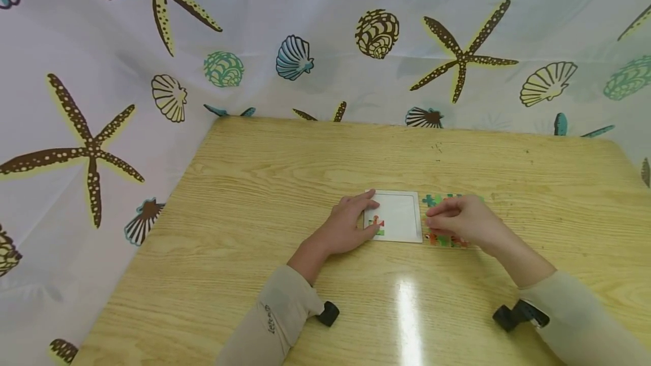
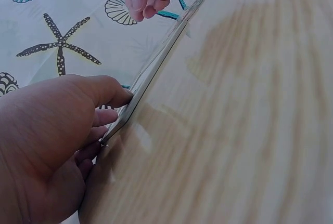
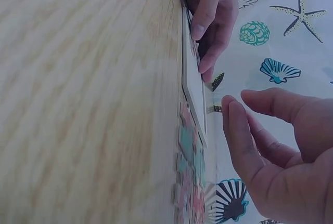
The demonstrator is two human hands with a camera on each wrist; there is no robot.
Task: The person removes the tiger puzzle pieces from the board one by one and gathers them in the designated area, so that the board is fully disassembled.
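A white puzzle board (image 1: 399, 216) with a raised rim lies flat on the table. In its lower left corner sits a red and green puzzle piece (image 1: 377, 222). My left hand (image 1: 351, 222) rests over the board's left side, the thumb touching near that piece and the fingers reaching along the upper left. To the right, several colourful puzzle pieces (image 1: 446, 240) lie close together, partly hidden under my right hand (image 1: 470, 222). That hand hovers above them. In the right wrist view, a gap shows between thumb and fingertips (image 3: 231, 102), with nothing visible between them.
The wood-grain table (image 1: 244, 208) extends around the board on all sides. Behind it and to the left hangs a white curtain (image 1: 325, 33) printed with shells and starfish. Black wrist devices (image 1: 328, 314) sit at both cuffs, just over the tabletop.
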